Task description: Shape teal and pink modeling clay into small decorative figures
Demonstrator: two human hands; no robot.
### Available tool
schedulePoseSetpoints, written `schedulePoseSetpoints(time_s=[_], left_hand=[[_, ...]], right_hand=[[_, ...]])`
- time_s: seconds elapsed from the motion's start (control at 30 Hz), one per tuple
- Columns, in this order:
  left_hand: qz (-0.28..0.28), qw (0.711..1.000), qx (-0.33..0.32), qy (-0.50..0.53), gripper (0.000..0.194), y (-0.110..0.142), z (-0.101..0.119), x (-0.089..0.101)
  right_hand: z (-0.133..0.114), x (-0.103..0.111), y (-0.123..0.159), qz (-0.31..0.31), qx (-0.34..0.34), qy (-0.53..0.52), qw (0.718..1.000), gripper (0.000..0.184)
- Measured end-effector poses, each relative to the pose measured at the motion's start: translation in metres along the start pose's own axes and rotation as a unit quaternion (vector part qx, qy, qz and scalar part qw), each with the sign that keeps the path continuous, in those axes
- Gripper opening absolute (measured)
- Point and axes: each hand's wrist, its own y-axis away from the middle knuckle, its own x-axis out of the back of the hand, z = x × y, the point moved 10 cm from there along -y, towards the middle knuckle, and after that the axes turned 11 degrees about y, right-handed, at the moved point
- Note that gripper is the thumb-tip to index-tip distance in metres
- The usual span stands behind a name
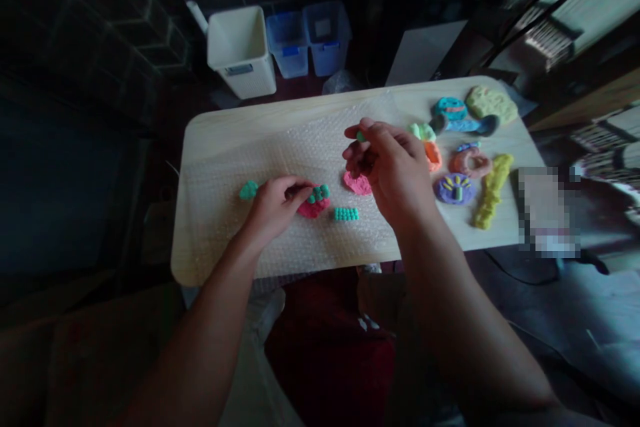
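On my screen, the right hand (393, 163) is up over the desk (220, 123), pinching a small green bit (361, 137). The left hand (274, 205) has its fingers close together at the green balls (319, 194) on the red clay (314, 209); I can't tell if they grip. I see a green block (347, 214) between both hands.

- Left hand (280, 203), right hand (395, 163): ungloved; fingers slender.
- Left forearm (227, 320), right forearm (465, 293): bare, tapering toward wrists.
- Right sleeve (525, 413): dark; detail lost in shadow.
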Motion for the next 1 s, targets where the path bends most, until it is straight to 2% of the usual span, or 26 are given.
schedulePoseSetpoints(time_s=[0.1, 0.17, 0.3, 0.37, 0.43, 0.5, 0.63, 0.73, 1.0], left_hand=[[0.018, 0.994, 0.028, 0.102, 0.027, 0.002, -0.001, 0.008], [0.023, 0.982, 0.04, 0.185, 0.028, 0.005, 0.002, 0.011], [0.036, 0.933, 0.07, 0.35, 0.017, 0.012, 0.008, 0.011], [0.044, 0.906, 0.088, 0.412, 0.013, 0.014, 0.008, 0.009], [0.055, 0.884, 0.104, 0.453, 0.012, 0.014, 0.005, 0.007], [0.067, 0.866, 0.11, 0.483, 0.013, 0.013, 0.003, 0.008], [0.08, 0.848, 0.095, 0.515, 0.016, 0.011, 0.004, 0.013], [0.08, 0.844, 0.086, 0.523, 0.018, 0.011, 0.005, 0.016], [0.075, 0.835, 0.072, 0.54, 0.023, 0.016, 0.009, 0.02]], right_hand=[[0.0, 0.003, 0.0, 0.008, 0.006, -0.009, 1.0, 0.052], [0.0, 0.007, 0.001, 0.023, 0.012, -0.015, 1.0, 0.05], [0.001, 0.008, 0.003, 0.037, 0.016, -0.024, 0.999, 0.037], [0.006, 0.003, 0.005, 0.019, 0.001, -0.031, 0.999, 0.033], [0.012, -0.007, 0.007, -0.01, -0.015, -0.031, 0.999, 0.038], [0.014, -0.016, 0.01, -0.035, -0.017, -0.011, 0.999, 0.038], [0.004, -0.026, 0.014, -0.031, 0.034, 0.088, 0.995, 0.031], [0.0, -0.037, 0.018, -0.046, 0.047, 0.132, 0.989, 0.044], [0.015, -0.049, 0.021, -0.08, -0.009, 0.049, 0.996, 0.03]])
